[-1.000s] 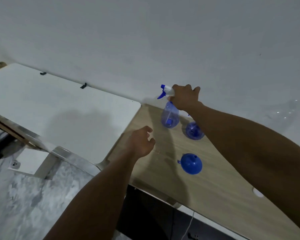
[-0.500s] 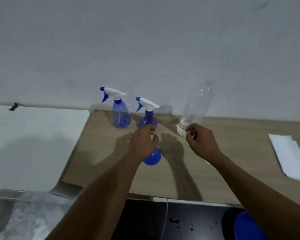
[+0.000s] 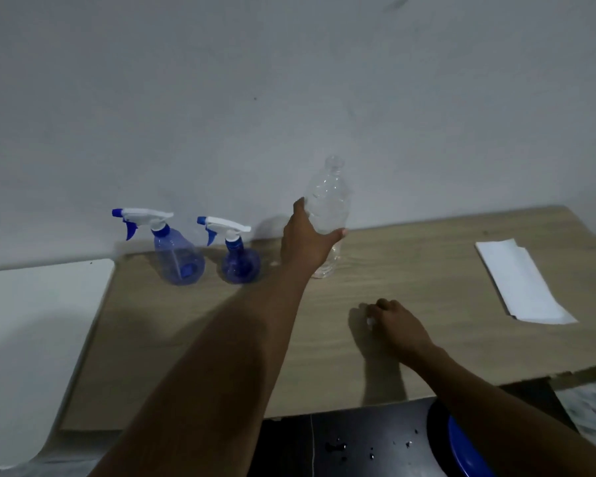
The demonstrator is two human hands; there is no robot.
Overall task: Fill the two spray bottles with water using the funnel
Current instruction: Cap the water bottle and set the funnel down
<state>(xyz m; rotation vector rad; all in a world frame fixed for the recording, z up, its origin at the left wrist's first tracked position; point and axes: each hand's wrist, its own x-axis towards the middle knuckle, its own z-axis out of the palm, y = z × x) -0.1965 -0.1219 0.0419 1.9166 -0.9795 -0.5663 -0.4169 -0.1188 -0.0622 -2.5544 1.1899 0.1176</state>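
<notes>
Two blue spray bottles with white trigger heads stand upright at the back left of the wooden table (image 3: 410, 270): the larger spray bottle (image 3: 178, 256) and, to its right, the smaller spray bottle (image 3: 240, 259). To their right stands a clear plastic bottle (image 3: 329, 204), uncapped. My left hand (image 3: 307, 242) is wrapped around its lower body. My right hand (image 3: 396, 325) rests on the table nearer to me, fingers closed over a small white cap (image 3: 370, 321). The funnel is not visible; my left forearm covers part of the table.
A folded white paper towel (image 3: 520, 287) lies at the table's right. A white surface (image 3: 31, 321) adjoins the table on the left. The wall runs right behind the bottles. Below the front edge are a dark floor and a blue round object (image 3: 461, 449).
My left hand left the funnel area and took hold of the clear bottle. My right hand drew back from the bottle toward me and now lies on the table. The view shifted right.
</notes>
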